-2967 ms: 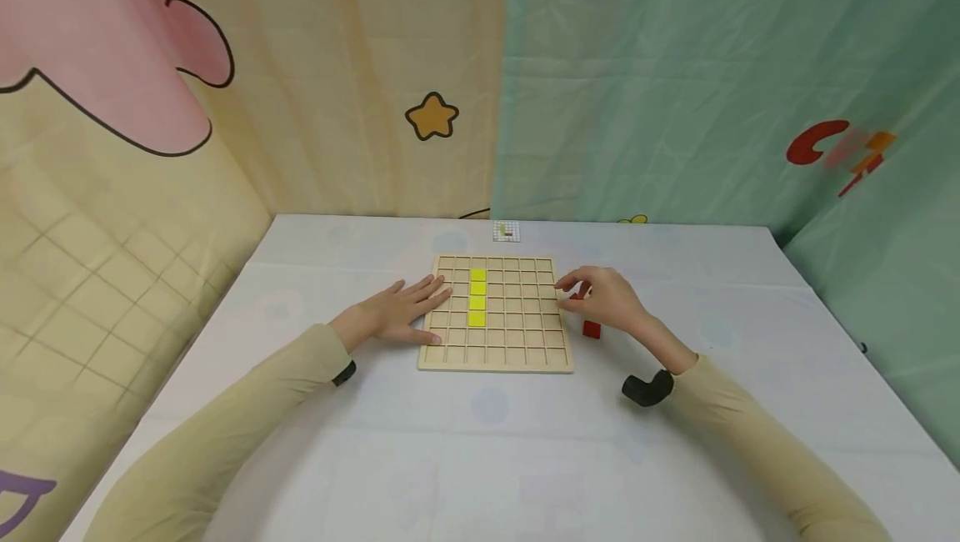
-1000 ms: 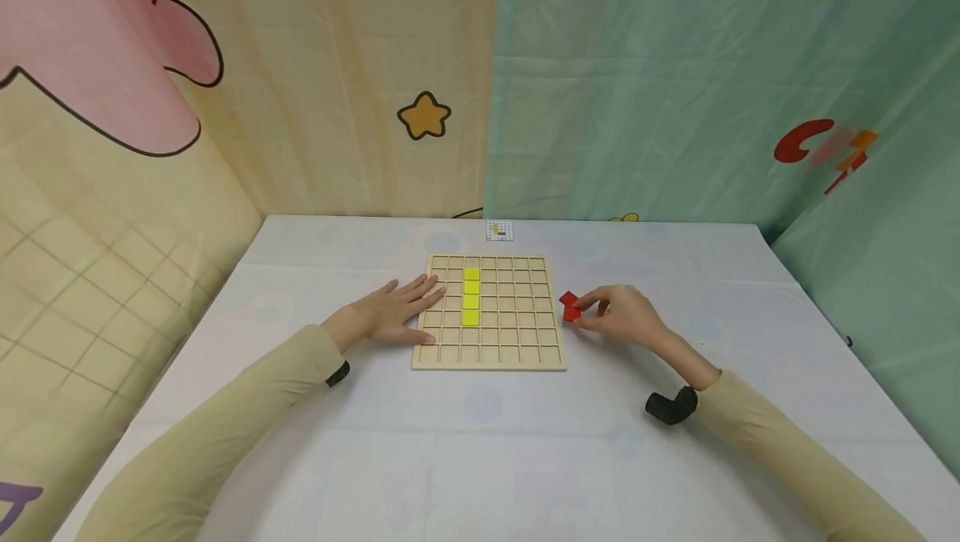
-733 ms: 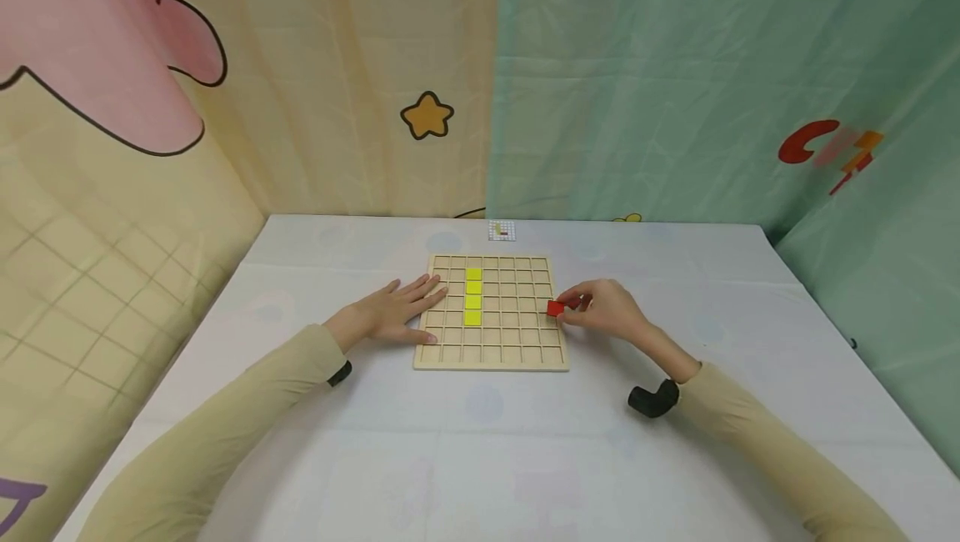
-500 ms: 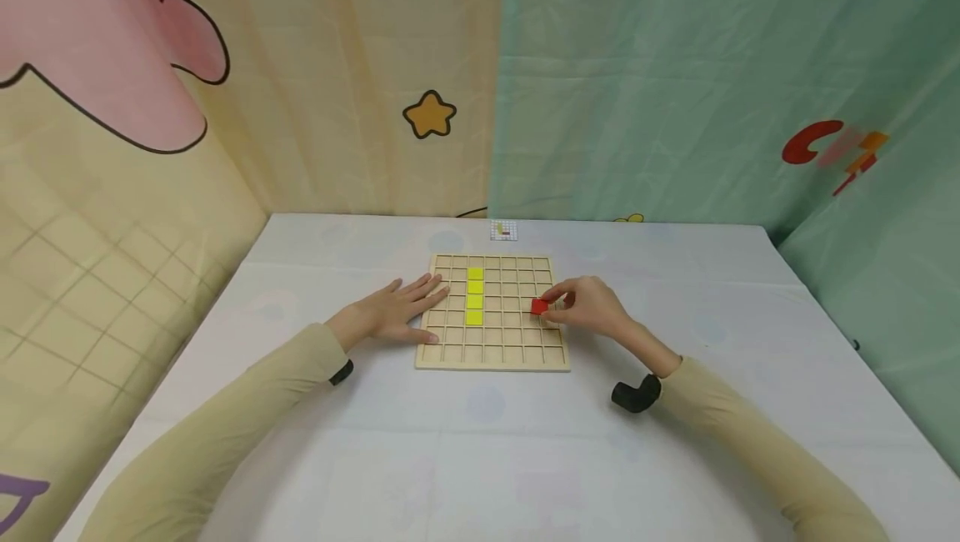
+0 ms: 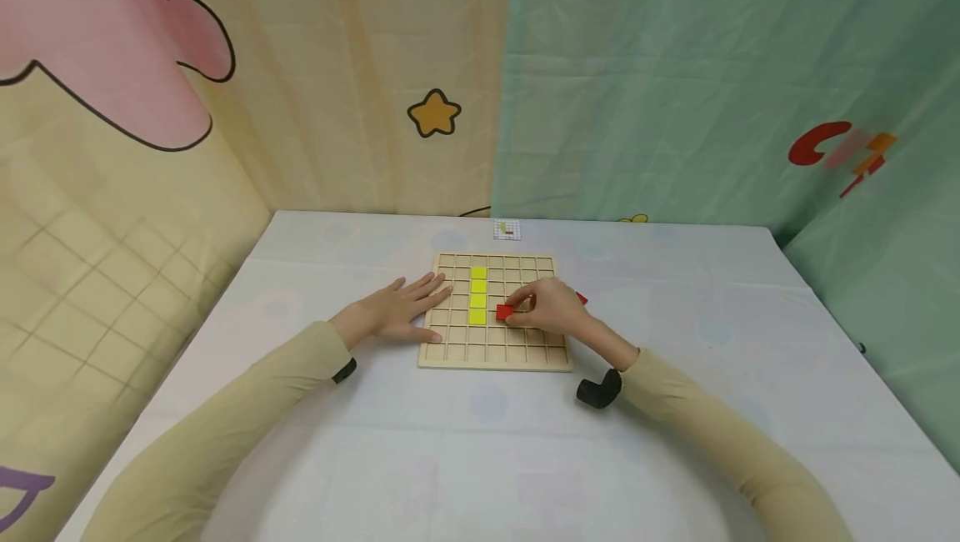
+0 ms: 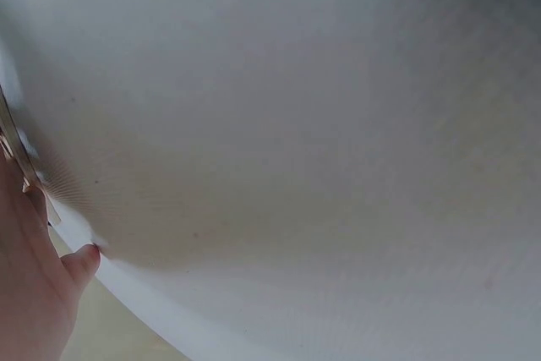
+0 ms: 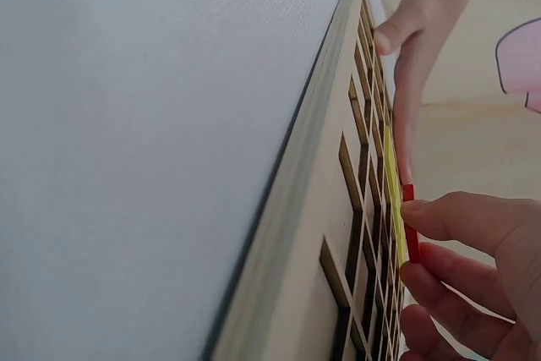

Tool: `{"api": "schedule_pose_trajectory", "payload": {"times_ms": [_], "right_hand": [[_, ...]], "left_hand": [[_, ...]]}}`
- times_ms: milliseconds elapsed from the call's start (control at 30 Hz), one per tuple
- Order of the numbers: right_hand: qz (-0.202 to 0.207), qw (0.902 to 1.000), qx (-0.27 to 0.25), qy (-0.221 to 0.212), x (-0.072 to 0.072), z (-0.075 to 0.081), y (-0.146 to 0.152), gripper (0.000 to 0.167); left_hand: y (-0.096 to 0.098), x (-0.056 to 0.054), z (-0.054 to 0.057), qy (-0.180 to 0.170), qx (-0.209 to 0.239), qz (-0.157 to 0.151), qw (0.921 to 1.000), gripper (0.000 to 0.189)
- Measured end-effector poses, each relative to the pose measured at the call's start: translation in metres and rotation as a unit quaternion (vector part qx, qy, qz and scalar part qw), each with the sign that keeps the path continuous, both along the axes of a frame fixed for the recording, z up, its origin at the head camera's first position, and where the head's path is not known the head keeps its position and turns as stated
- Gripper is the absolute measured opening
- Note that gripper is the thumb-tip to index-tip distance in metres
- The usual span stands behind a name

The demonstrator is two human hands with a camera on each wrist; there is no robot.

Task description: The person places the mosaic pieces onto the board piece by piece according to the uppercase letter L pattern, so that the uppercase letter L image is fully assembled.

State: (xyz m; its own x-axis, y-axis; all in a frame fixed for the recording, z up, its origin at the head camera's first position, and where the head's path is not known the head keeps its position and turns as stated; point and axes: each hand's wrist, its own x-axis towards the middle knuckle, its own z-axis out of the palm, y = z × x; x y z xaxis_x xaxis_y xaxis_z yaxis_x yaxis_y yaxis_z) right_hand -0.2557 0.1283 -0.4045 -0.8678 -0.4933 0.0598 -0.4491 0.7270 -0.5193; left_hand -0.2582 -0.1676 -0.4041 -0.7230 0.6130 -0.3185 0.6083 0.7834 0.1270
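A wooden grid board (image 5: 517, 354) lies on the table, with a column of several yellow square tiles (image 5: 477, 300) set in its cells. My left hand (image 5: 397, 308) rests with spread fingers on the board's left edge. Over the middle of the board, my right hand (image 5: 551, 307) pinches a red square tile (image 5: 504, 313) between thumb and fingers, just right of the lowest yellow tile. In the right wrist view the red tile (image 7: 411, 224) stands out edge-on above the grid. Another red tile (image 5: 581, 298) lies beyond the board's right side, mostly hidden behind the right hand.
A small card with a printed grid pattern (image 5: 507, 230) lies at the back of the white-covered table (image 5: 480, 442). Printed curtains (image 5: 645, 75) hang behind and beside it. A black wrist mount (image 5: 600, 390) sits at the right cuff.
My right hand picked a red tile from beside the board and carried it left over the grid, close to the yellow column. The left hand has stayed on the board's edge.
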Motion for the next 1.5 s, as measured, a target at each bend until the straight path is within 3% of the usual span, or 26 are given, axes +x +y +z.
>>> {"api": "schedule_pose_trajectory", "payload": {"times_ms": [533, 767, 967, 1267, 1500], "right_hand": [[0.002, 0.9997, 0.002, -0.022, 0.001, -0.002, -0.013, 0.025], [0.004, 1.0000, -0.004, -0.004, 0.002, 0.001, -0.007, 0.027], [-0.014, 0.9997, -0.015, 0.015, 0.001, 0.004, 0.008, 0.028], [-0.074, 0.9964, -0.034, 0.026, -0.001, 0.004, 0.049, 0.028], [-0.111, 0.9926, -0.032, 0.036, 0.001, -0.002, 0.078, 0.027]], "left_hand": [[0.001, 0.001, 0.002, 0.001, -0.003, 0.001, 1.0000, 0.088], [0.001, -0.001, 0.000, -0.002, -0.005, 0.002, 1.0000, 0.089], [0.001, 0.000, 0.000, -0.002, -0.002, 0.003, 1.0000, 0.090], [0.002, 0.000, 0.000, -0.002, -0.008, 0.000, 1.0000, 0.089], [0.001, -0.001, 0.000, 0.002, -0.007, -0.003, 1.0000, 0.090]]}}
